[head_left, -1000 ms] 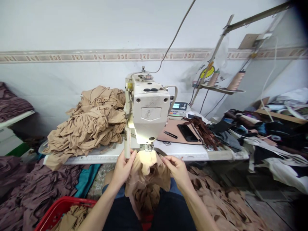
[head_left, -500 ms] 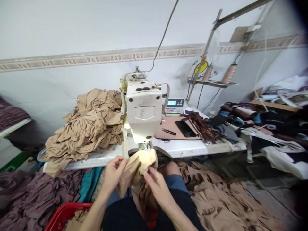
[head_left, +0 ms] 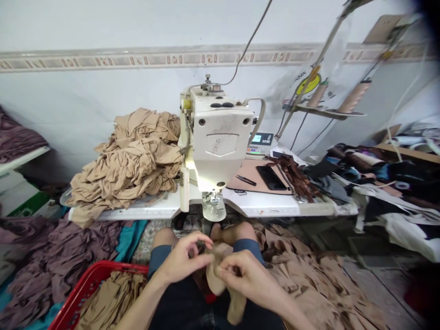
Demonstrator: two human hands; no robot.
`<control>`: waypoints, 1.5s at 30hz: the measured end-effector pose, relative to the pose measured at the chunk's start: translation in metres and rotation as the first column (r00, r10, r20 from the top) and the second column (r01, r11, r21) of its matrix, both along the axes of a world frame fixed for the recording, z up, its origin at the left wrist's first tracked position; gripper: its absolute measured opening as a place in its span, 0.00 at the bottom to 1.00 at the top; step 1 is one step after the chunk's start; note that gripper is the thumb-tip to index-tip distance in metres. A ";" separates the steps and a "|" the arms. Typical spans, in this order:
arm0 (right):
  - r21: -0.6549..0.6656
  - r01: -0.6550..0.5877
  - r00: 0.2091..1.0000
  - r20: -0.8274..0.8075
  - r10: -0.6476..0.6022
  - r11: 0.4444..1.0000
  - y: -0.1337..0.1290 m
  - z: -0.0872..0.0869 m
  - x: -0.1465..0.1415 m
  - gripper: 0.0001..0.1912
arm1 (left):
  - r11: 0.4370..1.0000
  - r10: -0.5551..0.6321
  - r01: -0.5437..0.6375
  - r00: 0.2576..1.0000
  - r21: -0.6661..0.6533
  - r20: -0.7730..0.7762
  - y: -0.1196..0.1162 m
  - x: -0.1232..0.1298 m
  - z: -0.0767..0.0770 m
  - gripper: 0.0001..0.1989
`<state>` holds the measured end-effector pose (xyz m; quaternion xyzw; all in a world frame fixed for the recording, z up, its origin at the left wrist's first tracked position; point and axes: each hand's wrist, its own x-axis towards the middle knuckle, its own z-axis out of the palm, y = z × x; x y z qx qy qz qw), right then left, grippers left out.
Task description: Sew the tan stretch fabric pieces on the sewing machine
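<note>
A tan cloth piece (head_left: 216,275) hangs between my hands over the lap, blurred by motion. My right hand (head_left: 242,275) pinches it with the fingers closed. My left hand (head_left: 188,256) is at the cloth's left edge, its thumb and forefinger reaching toward the cloth; whether they grip it is too blurred to tell. Beyond the hands, the sewing machine (head_left: 222,142) stands with its lamp lit, and its metal bed end (head_left: 213,210) is bare, with no cloth under the needle.
Tan cloth (head_left: 130,160) is heaped left of the machine. Scissors (head_left: 246,179) and a black phone (head_left: 273,178) lie on the right. A red basket (head_left: 74,295) stands at lower left; brown cloth (head_left: 316,279) lies at lower right. Thread cones (head_left: 355,96) stand behind.
The tan cloth has come away from under the needle and down over the lap, with both hands lowered toward me. The camera view has shifted, so the machine appears higher and larger.
</note>
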<state>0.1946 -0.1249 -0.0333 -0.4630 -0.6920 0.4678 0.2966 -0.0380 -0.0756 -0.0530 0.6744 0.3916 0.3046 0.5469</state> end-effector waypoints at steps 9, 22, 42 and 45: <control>-0.004 -0.094 0.995 0.014 0.094 0.996 0.004 0.002 0.028 0.12 | 0.944 -0.250 0.241 0.968 -0.225 -0.010 -0.018 0.011 -0.020 0.21; 0.150 0.266 0.963 -0.082 -0.256 0.952 0.011 0.005 0.007 0.22 | 0.972 0.016 0.006 0.996 0.237 -0.093 -0.001 -0.007 0.005 0.17; 0.176 0.509 0.852 -0.238 -0.466 0.842 0.066 0.018 0.010 0.19 | 0.943 0.322 -0.327 0.943 0.057 0.084 0.034 0.019 0.050 0.17; 0.165 0.544 0.825 -0.282 -0.489 0.823 0.071 0.019 0.011 0.20 | 0.922 0.376 -0.384 0.918 0.052 0.128 0.041 0.023 0.055 0.15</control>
